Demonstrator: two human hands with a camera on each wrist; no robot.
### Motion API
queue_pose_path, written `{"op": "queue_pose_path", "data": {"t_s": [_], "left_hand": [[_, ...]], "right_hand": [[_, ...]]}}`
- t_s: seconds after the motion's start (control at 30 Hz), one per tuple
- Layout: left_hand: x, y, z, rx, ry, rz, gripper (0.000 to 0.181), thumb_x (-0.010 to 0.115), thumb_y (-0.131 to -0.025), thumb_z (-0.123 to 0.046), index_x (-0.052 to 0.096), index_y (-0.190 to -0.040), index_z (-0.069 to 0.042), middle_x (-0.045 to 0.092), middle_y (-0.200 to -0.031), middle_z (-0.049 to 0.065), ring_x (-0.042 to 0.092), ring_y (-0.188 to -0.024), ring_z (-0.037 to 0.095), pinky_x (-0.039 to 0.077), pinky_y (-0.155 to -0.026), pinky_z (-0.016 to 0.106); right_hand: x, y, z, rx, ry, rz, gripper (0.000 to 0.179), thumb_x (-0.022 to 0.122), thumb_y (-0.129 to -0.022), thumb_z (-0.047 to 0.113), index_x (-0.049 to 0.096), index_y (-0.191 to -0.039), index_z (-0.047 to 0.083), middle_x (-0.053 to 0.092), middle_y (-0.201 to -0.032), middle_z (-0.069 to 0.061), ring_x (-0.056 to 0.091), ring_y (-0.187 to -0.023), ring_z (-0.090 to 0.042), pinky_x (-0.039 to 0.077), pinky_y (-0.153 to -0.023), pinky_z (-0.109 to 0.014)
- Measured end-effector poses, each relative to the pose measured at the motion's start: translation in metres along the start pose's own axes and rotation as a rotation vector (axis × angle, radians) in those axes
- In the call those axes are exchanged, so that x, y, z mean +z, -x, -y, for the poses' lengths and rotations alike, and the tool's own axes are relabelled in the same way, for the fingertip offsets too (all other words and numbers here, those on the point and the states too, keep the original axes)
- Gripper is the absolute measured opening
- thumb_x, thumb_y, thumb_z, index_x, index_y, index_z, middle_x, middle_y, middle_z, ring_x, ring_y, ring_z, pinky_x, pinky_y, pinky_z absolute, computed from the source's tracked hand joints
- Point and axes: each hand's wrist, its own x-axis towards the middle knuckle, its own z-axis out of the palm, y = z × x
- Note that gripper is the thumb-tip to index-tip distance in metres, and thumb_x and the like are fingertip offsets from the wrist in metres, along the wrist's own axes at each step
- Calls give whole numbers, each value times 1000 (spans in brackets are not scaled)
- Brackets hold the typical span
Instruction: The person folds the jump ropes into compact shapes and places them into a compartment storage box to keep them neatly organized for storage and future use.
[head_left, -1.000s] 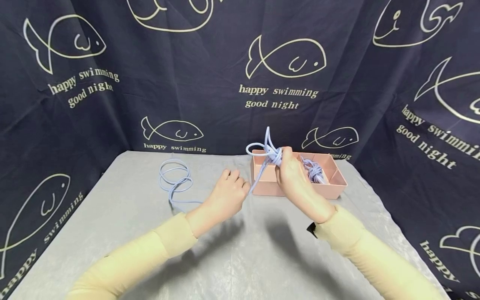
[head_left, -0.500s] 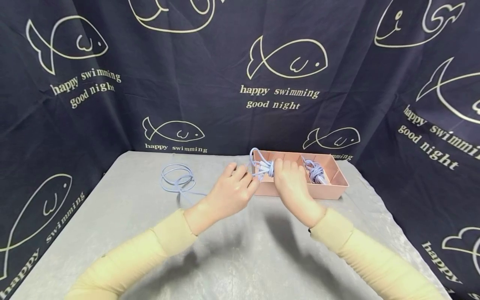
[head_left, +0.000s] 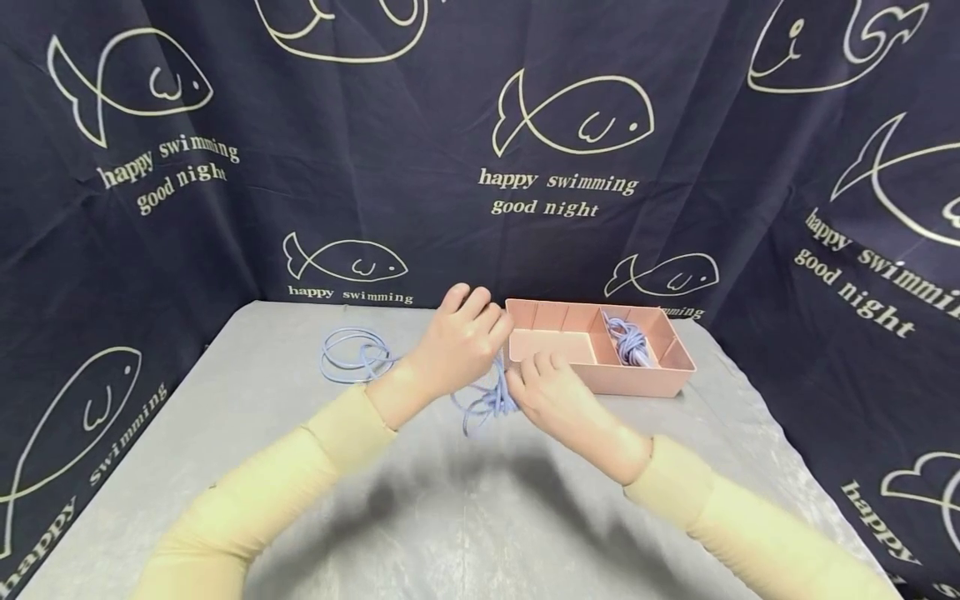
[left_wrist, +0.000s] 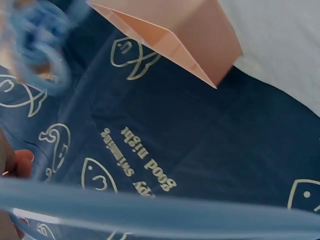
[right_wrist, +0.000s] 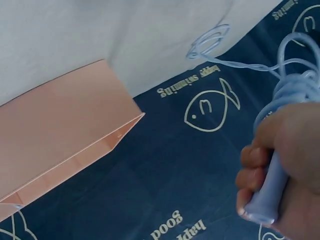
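A blue jump rope is wound into a bundle (head_left: 497, 402) around its pale handle (right_wrist: 267, 202). My right hand (head_left: 566, 408) grips that handle, with the tip jutting out below the fingers in the right wrist view. My left hand (head_left: 459, 342) holds the rope's running length just left of the bundle, fingers curled. Close to the left wrist camera, a stretch of rope (left_wrist: 150, 206) crosses the foreground. The rope's loose end lies in coils (head_left: 341, 381) on the table, left of both hands.
Behind my right hand stands a pink divided box (head_left: 637, 383). Its right compartment holds another wound blue rope bundle (head_left: 632, 343); the left one shows a bare floor. A dark fish-print curtain (head_left: 442, 167) hangs behind the grey table (head_left: 480, 533).
The bundle has come down from over the box to in front of its left end, turning in my right hand. My left hand has risen and moved away. The loose coils have shifted slightly.
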Motion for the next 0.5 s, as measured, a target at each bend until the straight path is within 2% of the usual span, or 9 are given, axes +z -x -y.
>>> {"op": "queue_pose_path", "data": {"t_s": [0.13,0.27,0.37,0.5], "left_hand": [[6,4,6,7,-17,30,21,41,-85,-3,60,-77,-8,57,-68,4,50,-77,24,37,-77,38],[14,10,8,12,-30,66,21,42,-87,-6,62,-81,-8,58,-70,4,51,-78,24,38,-78,38],[24,20,14,1,-34,113,20,44,-89,-8,63,-84,-8,60,-74,4,50,-80,24,37,-78,38],[39,40,28,-66,-52,202,17,46,-88,-10,63,-83,-8,62,-78,6,49,-83,26,37,-79,39]], "right_hand": [[-10,2,2,-94,-94,26,24,26,-90,4,44,-75,9,42,-66,-5,41,-61,-22,31,-59,-31],[-20,2,1,-134,-172,52,32,18,-95,2,44,-77,10,39,-69,-3,39,-65,-22,31,-64,-31],[-29,0,0,-132,-224,60,33,17,-96,5,44,-78,10,38,-70,-3,37,-67,-22,31,-65,-31],[-43,-2,-1,-85,-301,42,22,28,-92,6,46,-79,8,41,-72,-4,38,-68,-22,30,-64,-31]]}}
